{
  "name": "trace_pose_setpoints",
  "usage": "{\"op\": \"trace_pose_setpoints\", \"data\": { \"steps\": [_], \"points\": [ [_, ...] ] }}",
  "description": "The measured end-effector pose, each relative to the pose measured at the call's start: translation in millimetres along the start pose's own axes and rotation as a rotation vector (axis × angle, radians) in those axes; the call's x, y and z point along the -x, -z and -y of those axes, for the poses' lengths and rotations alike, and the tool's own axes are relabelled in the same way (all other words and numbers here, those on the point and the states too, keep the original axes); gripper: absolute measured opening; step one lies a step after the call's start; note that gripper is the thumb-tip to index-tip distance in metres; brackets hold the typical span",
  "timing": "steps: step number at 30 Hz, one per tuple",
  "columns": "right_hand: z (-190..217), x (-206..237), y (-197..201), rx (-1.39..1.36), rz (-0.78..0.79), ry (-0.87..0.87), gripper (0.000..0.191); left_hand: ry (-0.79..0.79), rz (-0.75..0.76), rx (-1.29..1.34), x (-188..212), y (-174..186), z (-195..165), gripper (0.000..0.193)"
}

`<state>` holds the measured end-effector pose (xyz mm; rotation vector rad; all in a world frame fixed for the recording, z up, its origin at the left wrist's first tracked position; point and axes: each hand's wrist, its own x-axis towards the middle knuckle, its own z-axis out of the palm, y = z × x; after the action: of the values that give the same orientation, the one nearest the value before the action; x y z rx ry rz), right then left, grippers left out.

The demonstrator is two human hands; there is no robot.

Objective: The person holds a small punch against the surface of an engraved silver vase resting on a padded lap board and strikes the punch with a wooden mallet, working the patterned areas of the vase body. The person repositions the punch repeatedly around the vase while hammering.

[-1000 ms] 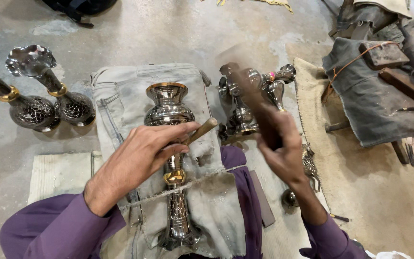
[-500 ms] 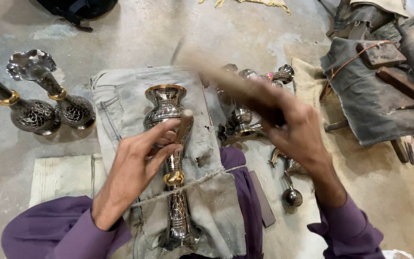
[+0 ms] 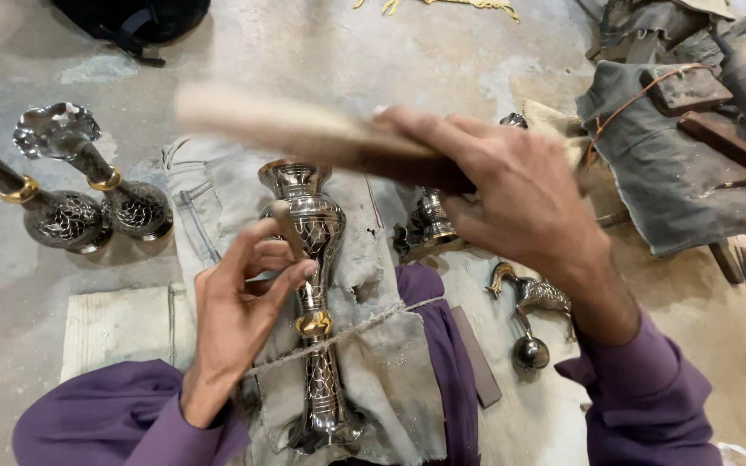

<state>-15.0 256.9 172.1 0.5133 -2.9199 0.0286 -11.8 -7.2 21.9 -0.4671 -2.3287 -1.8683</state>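
Vase (image 3: 317, 285) lengthwise on lap — left hand (image 3: 239, 315) fingers (image 3: 291, 278) alongside.

A polished metal vase (image 3: 314, 259), silvery and glossy with engraved scale patterning and a bright brass-coloured collar, lies on coarse, frayed grey cloth (image 3: 373, 362) tied with rough twine. A pale wooden stick (image 3: 304, 129), blurred, looks smooth and matt. Two more engraved metal vases (image 3: 88, 194) gleam with gold-toned rings on the dull, stained concrete floor (image 3: 442, 60). Purple sleeves (image 3: 641, 406) appear soft and matt; a dark grey cloth bundle (image 3: 675, 173) looks worn.
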Motion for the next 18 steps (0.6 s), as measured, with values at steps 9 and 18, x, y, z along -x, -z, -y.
{"op": "trace_pose_setpoints", "data": {
  "steps": [9,18],
  "points": [
    [-18.6,34.5,-65.0,0.059,0.084,-0.061,0.074,-0.212,0.353,-0.156,-27.7,12.4,-23.3,0.05],
    [-33.8,104.4,-108.6,-0.087,-0.337,-0.111,0.072,-0.288,0.504,-0.193,-36.4,16.5,-34.7,0.044]
  ]
}}
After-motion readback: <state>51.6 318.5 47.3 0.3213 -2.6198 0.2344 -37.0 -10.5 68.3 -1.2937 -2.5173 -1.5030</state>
